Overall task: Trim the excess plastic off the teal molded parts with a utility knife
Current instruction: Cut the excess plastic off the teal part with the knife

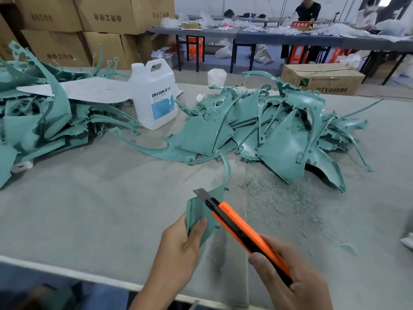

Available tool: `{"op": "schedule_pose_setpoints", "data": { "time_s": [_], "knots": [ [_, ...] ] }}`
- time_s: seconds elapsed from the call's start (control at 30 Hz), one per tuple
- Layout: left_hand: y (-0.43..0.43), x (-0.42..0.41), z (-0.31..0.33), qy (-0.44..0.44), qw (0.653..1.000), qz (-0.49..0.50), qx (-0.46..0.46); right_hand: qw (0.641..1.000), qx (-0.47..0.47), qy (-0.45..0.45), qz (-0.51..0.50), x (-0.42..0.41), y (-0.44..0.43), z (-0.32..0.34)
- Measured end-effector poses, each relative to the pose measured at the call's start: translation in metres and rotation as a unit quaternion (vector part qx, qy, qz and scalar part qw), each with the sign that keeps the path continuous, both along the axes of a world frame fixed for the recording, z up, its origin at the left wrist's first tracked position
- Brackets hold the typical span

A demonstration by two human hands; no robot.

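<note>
1. Our left hand (178, 249) grips a teal part (201, 212) just above the counter (89, 198), thumb on its face.
2. Our right hand (290, 278) is wrapped round the orange utility knife (241, 231), blade out at the part's top edge.
3. Piles of teal parts (268, 130) lie behind, either side of a white jug (154, 97) labelled DEXCON.
4. The cardboard box (321, 79) past the counter reads DTY.

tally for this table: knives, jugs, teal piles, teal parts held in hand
utility knife: 1, in the right hand
jug: 1
teal piles: 2
teal part in the left hand: 1
total: 5
</note>
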State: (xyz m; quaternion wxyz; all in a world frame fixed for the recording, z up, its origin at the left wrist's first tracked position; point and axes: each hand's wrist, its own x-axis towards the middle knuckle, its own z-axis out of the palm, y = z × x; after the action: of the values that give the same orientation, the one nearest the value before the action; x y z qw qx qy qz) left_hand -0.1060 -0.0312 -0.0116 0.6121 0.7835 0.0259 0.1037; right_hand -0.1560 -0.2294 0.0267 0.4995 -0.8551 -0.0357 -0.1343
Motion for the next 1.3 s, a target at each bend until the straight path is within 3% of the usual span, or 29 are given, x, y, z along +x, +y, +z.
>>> {"op": "schedule_pose_setpoints", "data": {
  "time_s": [0.5,0.83,0.97,1.07,1.13,1.2,1.3],
  "knots": [
    [0.006,-0.005,0.020,-0.012,0.996,0.010,0.084,0.999,-0.033,-0.034,0.006,-0.005,-0.002,0.012],
    [0.019,-0.031,0.066,-0.057,0.996,-0.019,0.072,0.995,-0.034,-0.091,-0.018,0.024,-0.028,0.034],
    [0.041,-0.044,0.088,-0.031,0.996,-0.068,-0.051,0.996,-0.011,-0.090,-0.010,0.049,-0.050,0.040],
    [0.059,-0.052,0.094,0.000,0.978,-0.158,-0.137,0.995,-0.049,-0.079,-0.021,0.074,-0.068,0.034],
    [0.067,-0.055,0.088,0.016,0.971,-0.155,-0.183,0.995,-0.076,-0.047,-0.036,0.092,-0.079,0.024],
    [0.070,-0.053,0.081,0.025,0.972,-0.125,-0.197,0.994,-0.094,-0.019,-0.047,0.104,-0.085,0.015],
    [0.065,-0.042,0.071,0.029,0.981,-0.093,-0.165,0.997,-0.040,-0.014,-0.063,0.105,-0.083,0.008]
  ]
}}
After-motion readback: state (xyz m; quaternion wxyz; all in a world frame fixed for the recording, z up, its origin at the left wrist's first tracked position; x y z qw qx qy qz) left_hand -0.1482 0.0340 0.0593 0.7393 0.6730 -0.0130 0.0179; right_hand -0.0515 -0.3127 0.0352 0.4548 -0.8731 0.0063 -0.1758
